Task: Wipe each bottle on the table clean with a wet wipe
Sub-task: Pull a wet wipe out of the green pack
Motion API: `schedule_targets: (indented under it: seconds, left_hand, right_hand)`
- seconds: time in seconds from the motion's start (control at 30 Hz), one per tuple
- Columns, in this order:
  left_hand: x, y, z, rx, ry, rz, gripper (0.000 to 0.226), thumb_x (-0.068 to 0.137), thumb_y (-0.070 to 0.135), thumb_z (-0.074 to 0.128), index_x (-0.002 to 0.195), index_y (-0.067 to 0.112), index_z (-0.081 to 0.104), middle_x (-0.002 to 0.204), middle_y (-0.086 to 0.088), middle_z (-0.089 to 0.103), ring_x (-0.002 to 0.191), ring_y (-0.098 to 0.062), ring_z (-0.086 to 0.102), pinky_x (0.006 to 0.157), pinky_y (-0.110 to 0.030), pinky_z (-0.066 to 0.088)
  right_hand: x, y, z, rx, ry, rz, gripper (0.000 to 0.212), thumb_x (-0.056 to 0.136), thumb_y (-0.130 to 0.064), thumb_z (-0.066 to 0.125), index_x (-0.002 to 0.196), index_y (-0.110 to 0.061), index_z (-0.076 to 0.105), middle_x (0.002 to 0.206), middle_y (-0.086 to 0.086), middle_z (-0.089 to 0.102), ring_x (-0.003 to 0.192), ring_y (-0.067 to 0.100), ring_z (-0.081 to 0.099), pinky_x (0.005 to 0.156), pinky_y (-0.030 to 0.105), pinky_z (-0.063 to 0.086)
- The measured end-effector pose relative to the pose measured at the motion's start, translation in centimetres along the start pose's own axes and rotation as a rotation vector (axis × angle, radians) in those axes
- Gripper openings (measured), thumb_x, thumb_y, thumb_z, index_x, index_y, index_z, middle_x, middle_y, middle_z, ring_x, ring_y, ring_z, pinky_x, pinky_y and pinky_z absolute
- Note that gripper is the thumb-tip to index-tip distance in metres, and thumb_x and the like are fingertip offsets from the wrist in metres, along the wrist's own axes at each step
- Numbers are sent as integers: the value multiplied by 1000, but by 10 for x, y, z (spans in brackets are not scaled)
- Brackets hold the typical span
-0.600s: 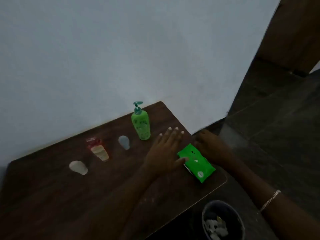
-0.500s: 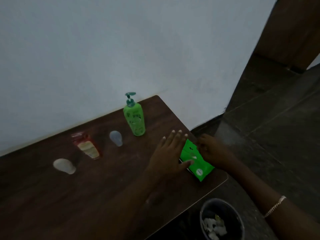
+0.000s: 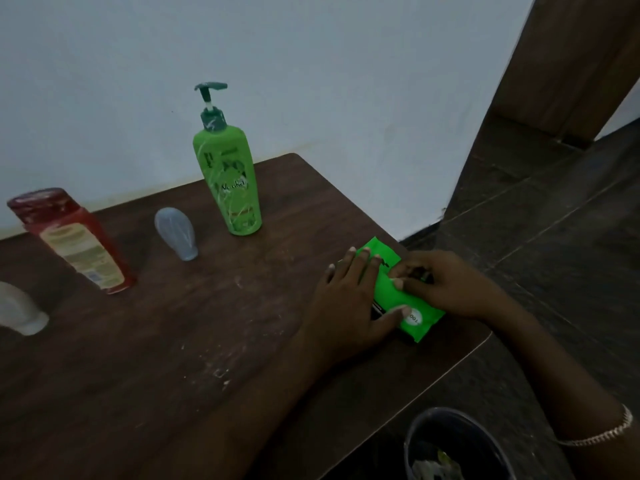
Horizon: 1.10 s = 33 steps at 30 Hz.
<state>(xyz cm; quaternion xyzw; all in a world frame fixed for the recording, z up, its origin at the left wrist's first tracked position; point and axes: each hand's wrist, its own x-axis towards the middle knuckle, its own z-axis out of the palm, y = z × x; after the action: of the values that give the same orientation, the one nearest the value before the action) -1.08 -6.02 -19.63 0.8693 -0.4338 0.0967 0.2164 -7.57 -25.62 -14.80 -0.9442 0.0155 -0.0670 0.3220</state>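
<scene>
A green wet-wipe pack (image 3: 393,295) lies near the right edge of the dark wooden table (image 3: 173,358). My left hand (image 3: 349,303) rests flat on the pack's left side, pressing it down. My right hand (image 3: 443,284) pinches at the pack's top with its fingertips. A tall green pump bottle (image 3: 228,178) stands upright at the back. To its left are a small blue-grey bottle (image 3: 176,233), a red bottle (image 3: 74,242) with a pale label, and a white bottle (image 3: 19,311) at the left edge.
A dark bin (image 3: 453,448) holding used wipes stands on the floor below the table's front right corner. A pale wall runs behind the table. Dark tiled floor and a brown door lie to the right.
The view has come closer to the table. My left hand slid onto the pack and my right hand moved onto its top.
</scene>
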Motion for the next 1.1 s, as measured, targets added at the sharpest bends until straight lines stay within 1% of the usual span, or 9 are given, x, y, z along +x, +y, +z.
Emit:
schedule_targets:
  seconds: [0.2, 0.37, 0.47, 0.57, 0.67, 0.77, 0.9, 0.97, 1.1]
  left_hand:
    - [2, -3, 5, 0, 58, 21, 93, 86, 80, 40, 150, 12, 40, 157, -6, 38, 150, -22, 26, 115, -48, 36]
    - [1, -5, 3, 5, 82, 39, 96, 81, 84, 46, 147, 16, 43, 151, -3, 44, 147, -21, 32, 112, -45, 40]
    - [0, -2, -1, 1, 64, 31, 99, 78, 87, 47, 148, 18, 42, 152, -2, 43, 146, -19, 32, 114, -43, 38]
    - [1, -1, -4, 2, 42, 26, 100, 76, 89, 46, 148, 18, 42, 153, -3, 43, 144, -19, 34, 114, -41, 39]
    - [1, 0, -7, 4, 53, 24, 99, 76, 89, 45, 144, 17, 47, 148, -4, 48, 138, -21, 42, 109, -41, 43]
    - [0, 1, -9, -17, 55, 17, 97, 76, 87, 48, 144, 17, 46, 145, -4, 50, 132, -21, 47, 106, -40, 46]
    - [-4, -1, -12, -111, 70, -53, 88, 86, 75, 50, 150, 16, 38, 153, -8, 42, 140, -24, 40, 111, -44, 42]
    - [-10, -4, -17, -208, 140, -104, 72, 92, 63, 52, 149, 20, 39, 152, -7, 41, 140, -22, 40, 112, -42, 40]
    - [-25, -18, -37, -261, 323, -281, 60, 100, 44, 55, 149, 13, 41, 150, -8, 43, 137, -19, 39, 102, -19, 26]
  right_hand:
    - [0, -4, -2, 114, -125, 0, 3, 87, -24, 73, 88, -23, 75, 83, -2, 75, 74, 6, 68, 70, 24, 50]
    - [-8, 0, -2, 408, 47, 49, 14, 89, -16, 68, 81, -5, 69, 67, 10, 65, 61, 15, 58, 59, 29, 47]
    - [-10, 2, -9, 665, 110, 143, 12, 89, -13, 66, 80, -5, 65, 75, 13, 65, 65, 18, 61, 62, 31, 51]
    - [-11, -6, -19, 948, 167, 119, 15, 93, -5, 55, 79, -6, 59, 80, 10, 67, 72, 18, 65, 66, 28, 58]
    - [-12, -20, -26, 1118, 161, 84, 18, 96, -3, 48, 79, -8, 52, 76, 9, 69, 69, 22, 70, 67, 35, 61]
    - [-10, -36, -25, 1111, 130, 75, 18, 96, -3, 50, 79, -9, 50, 80, 14, 70, 68, 27, 71, 61, 35, 61]
    - [-3, -53, -18, 1045, 195, 27, 16, 94, 6, 51, 84, -7, 52, 69, 12, 65, 53, 15, 64, 52, 26, 58]
    - [2, -60, -15, 1048, 192, -15, 17, 93, 9, 49, 90, -6, 55, 75, 13, 67, 60, 16, 67, 55, 24, 58]
    - [16, -76, -6, 1030, 144, -45, 29, 91, 16, 40, 98, 3, 65, 99, 18, 69, 82, 20, 71, 65, 20, 58]
